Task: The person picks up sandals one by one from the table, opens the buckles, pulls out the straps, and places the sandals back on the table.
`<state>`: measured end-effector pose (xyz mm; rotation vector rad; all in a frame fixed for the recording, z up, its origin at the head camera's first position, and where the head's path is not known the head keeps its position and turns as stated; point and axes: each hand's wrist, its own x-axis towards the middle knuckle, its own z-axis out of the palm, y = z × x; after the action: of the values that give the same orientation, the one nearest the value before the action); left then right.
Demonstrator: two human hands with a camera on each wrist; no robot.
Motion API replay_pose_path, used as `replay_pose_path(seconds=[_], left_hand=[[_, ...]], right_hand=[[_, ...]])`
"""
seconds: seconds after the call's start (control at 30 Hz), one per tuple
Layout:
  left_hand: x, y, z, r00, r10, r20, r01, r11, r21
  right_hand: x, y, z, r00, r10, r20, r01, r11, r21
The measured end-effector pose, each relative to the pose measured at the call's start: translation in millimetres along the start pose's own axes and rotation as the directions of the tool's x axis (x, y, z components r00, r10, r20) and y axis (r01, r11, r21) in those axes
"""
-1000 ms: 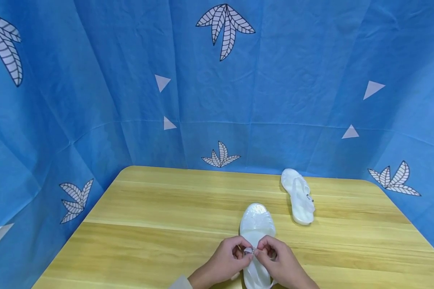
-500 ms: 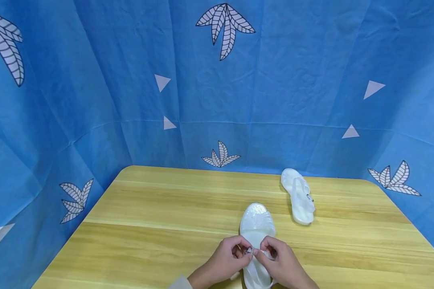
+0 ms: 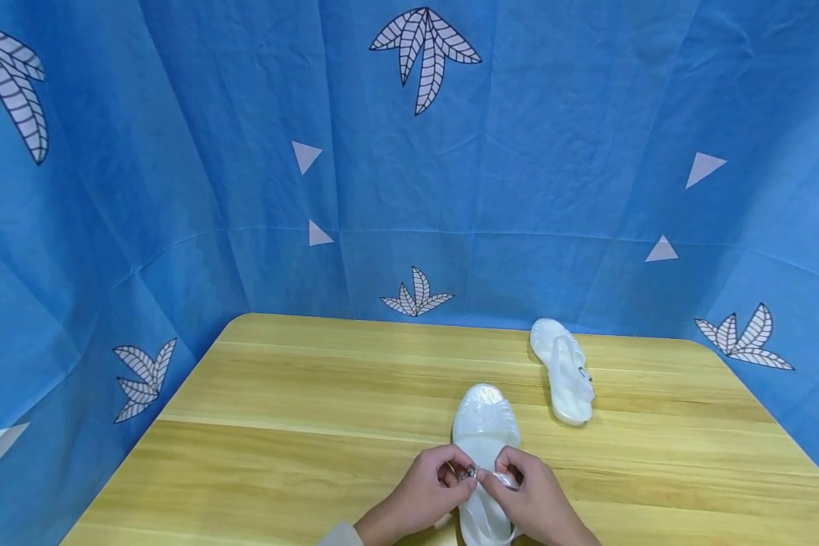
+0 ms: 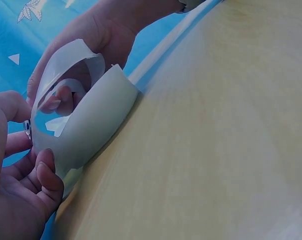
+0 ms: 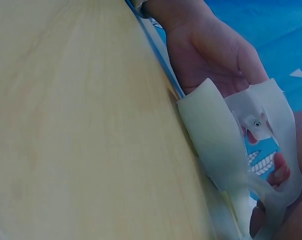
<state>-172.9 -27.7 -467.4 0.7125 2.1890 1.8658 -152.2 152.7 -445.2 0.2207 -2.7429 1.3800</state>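
A glossy white sandal (image 3: 486,415) lies on the table with its toe pointing away, under both hands. My left hand (image 3: 431,489) pinches the small silver buckle (image 3: 470,473) of its strap between thumb and index finger. Close beside it, my right hand (image 3: 534,500) pinches the white strap (image 3: 506,480), with the thumb tip right at the buckle. In the left wrist view the buckle (image 4: 27,127) shows by the left fingers, and the strap loop (image 4: 66,57) arches up from the sandal. The right wrist view shows the pale sandal side (image 5: 213,127) and a strap part with a small hole (image 5: 257,123).
A second white sandal (image 3: 565,383) with a silver buckle lies farther back on the right. Both stand on a light wooden table (image 3: 300,394). A blue curtain (image 3: 519,189) with leaf and triangle prints hangs behind the table and along its sides.
My right index finger has shifted slightly right, away from the buckle, and more of the strap shows between the right fingers. The left hand and both sandals stay in place.
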Motion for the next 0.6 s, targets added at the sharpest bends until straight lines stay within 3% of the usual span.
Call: replay_pose_path(seconds=[0.3,0.6], left_hand=[[-0.6,-0.1,-0.3,1.000,-0.022,0.005,0.022,1.000,-0.005],[-0.8,2.9,-1.2,1.000,0.006,0.008,-0.006,1.000,-0.013]], right_hand=[[-0.8,-2.2,1.2,0.999,-0.001,-0.032,0.000,1.000,-0.015],[-0.1,-1.2,2.1,0.998,0.035,-0.042,-0.037,0.998,-0.041]])
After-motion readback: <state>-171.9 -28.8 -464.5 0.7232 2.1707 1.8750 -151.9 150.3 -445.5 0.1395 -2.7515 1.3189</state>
